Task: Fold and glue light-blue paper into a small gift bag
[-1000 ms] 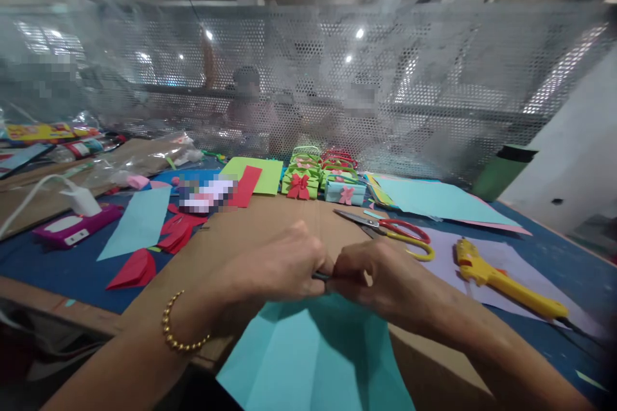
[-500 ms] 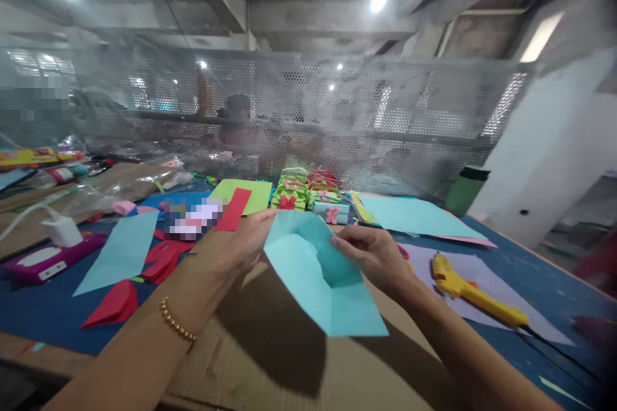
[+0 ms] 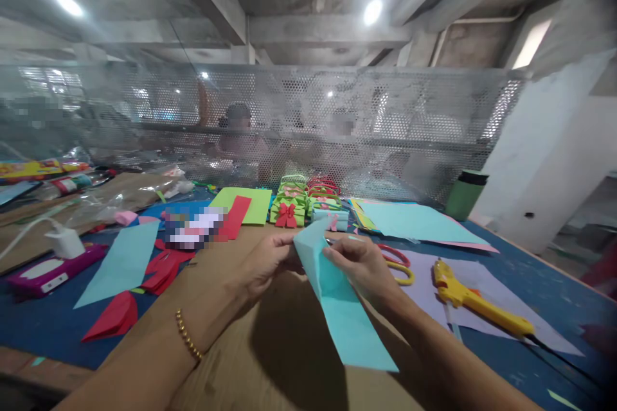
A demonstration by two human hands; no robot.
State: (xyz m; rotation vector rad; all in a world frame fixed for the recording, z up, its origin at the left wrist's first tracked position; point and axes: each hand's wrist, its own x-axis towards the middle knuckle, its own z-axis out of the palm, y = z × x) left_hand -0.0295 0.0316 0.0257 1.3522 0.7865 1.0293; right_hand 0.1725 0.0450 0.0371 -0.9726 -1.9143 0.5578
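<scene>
A creased sheet of light blue paper [image 3: 357, 334] is held up over a brown cardboard sheet [image 3: 222, 340], its lower end hanging toward me. My left hand [image 3: 267, 263] is closed on the upper left edge of the paper; some of its fingers are hidden behind. With thumb and fingers together, my right hand [image 3: 364, 263] pinches the paper's right side along a fold. Just beyond the right hand lie scissors [image 3: 411, 277] with red and yellow loop handles, their blades mostly hidden.
A yellow glue gun [image 3: 482, 308] rests on lilac paper [image 3: 520, 324] at right. Small paper bags [image 3: 288, 213] with bows stand behind. Coloured sheets [image 3: 414, 221] and a green bottle [image 3: 465, 196] are back right. Red cut pieces [image 3: 113, 318] and a purple power strip [image 3: 53, 273] lie left.
The blue paper has turned narrower toward me, folded closer together between my hands. My left hand has shifted right, nearer the right hand. More of the scissors' handles shows.
</scene>
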